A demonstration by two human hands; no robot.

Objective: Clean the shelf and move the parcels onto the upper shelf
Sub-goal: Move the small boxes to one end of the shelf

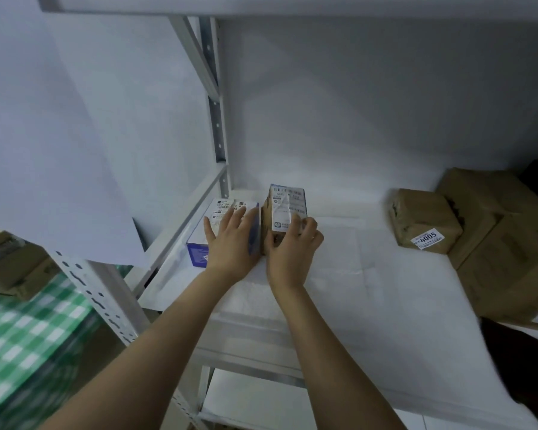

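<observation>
While the small brown parcel [284, 212] stands upright at the shelf [370, 274] back-left, touching the blue-and-white box [218, 225], R hand [292, 243] is wrapped round it and L hand [230, 240] lies flat, fingers spread, on the box: placing/aligning step, I judge; next = let go, fetch the 4005-labelled parcel [423, 220].

white shelf [385, 290], brown parcels [423, 221], green-checked cloth [22, 333]

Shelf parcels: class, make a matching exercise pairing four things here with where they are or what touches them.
Things:
1. blue box
2. small brown parcel
3. 4005 parcel
4. checked cloth

Places:
A. off the shelf, lower left
B. under the left hand
C. right side, untouched
D. gripped by the right hand

Pairs: 1-B, 2-D, 3-C, 4-A
</observation>
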